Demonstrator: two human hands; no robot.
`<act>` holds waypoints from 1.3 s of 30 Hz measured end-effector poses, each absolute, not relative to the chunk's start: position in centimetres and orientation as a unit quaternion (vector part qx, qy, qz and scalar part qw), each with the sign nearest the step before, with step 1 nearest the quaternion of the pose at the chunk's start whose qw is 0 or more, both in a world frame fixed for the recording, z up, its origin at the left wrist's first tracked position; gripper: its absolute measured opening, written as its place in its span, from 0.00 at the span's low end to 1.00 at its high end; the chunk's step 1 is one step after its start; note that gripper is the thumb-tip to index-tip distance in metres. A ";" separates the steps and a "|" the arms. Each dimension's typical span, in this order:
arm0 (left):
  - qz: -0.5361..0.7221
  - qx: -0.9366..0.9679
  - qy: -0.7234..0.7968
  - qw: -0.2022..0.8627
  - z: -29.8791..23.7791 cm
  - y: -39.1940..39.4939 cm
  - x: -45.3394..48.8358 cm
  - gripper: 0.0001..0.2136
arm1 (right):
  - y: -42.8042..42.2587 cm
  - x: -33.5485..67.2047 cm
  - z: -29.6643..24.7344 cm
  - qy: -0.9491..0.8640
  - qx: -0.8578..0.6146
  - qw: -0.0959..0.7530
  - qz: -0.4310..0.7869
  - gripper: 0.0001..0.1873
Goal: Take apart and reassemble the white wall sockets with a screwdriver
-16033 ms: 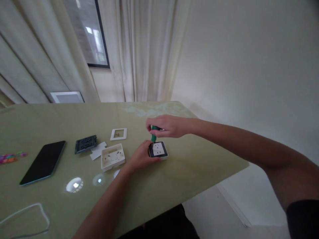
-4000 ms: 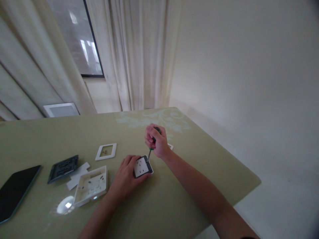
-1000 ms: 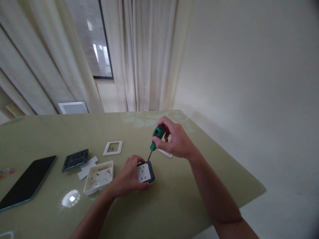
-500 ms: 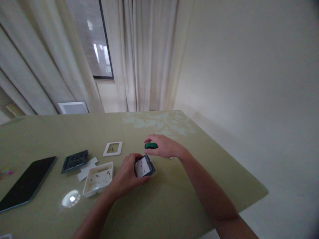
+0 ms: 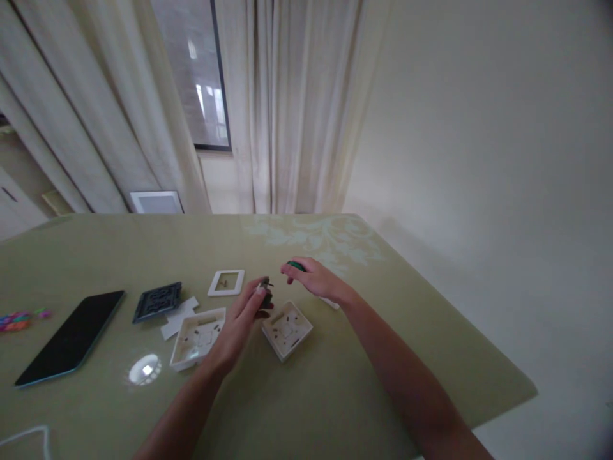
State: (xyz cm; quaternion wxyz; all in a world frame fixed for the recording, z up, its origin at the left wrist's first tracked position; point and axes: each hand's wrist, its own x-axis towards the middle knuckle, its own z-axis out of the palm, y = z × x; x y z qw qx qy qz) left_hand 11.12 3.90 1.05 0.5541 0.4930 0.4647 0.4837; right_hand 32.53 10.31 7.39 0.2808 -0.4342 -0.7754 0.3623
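Note:
My left hand (image 5: pixel 242 316) is closed around a small dark part (image 5: pixel 266 299), tilted up on edge and partly hidden by the fingers. A thin pin-like piece, perhaps a screw, sticks out near its top. My right hand (image 5: pixel 316 279) grips a green and black handle (image 5: pixel 296 264) just to the right; the rest of that tool is hidden. Below and between the hands sits an open square white plastic box (image 5: pixel 288 329) with small holes in its floor. A second white box (image 5: pixel 198 338) of the same sort lies by my left wrist.
Left of the boxes are white flat pieces (image 5: pixel 181 317), a dark square panel (image 5: pixel 157 301) and a black tablet (image 5: pixel 71 337). A white square frame (image 5: pixel 226 283) surrounds small screws. Colourful bits (image 5: pixel 19 321) lie far left. A white piece (image 5: pixel 330 303) shows beneath my right wrist.
The dark part has come out of the white box in my left hand and turned on edge. The box now rests on the table. My right hand has risen slightly with the green handle.

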 end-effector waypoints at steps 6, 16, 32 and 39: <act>0.535 0.258 0.382 0.708 2.9 3.6 11.6 0.24 | 8.9 31.1 8.1 -0.788 -0.400 0.325 0.338 0.29; 0.542 0.286 0.411 0.675 1.9 3.3 11.9 0.27 | 9.1 29.0 5.5 -0.758 -0.424 0.354 0.348 0.21; 0.609 0.317 0.408 0.601 0.1 4.7 12.2 0.31 | 10.7 30.3 4.1 -0.663 -0.455 0.360 0.474 0.23; 0.614 0.324 0.414 0.589 0.0 4.7 12.2 0.31 | 11.8 30.0 2.4 -0.677 -0.455 0.383 0.433 0.21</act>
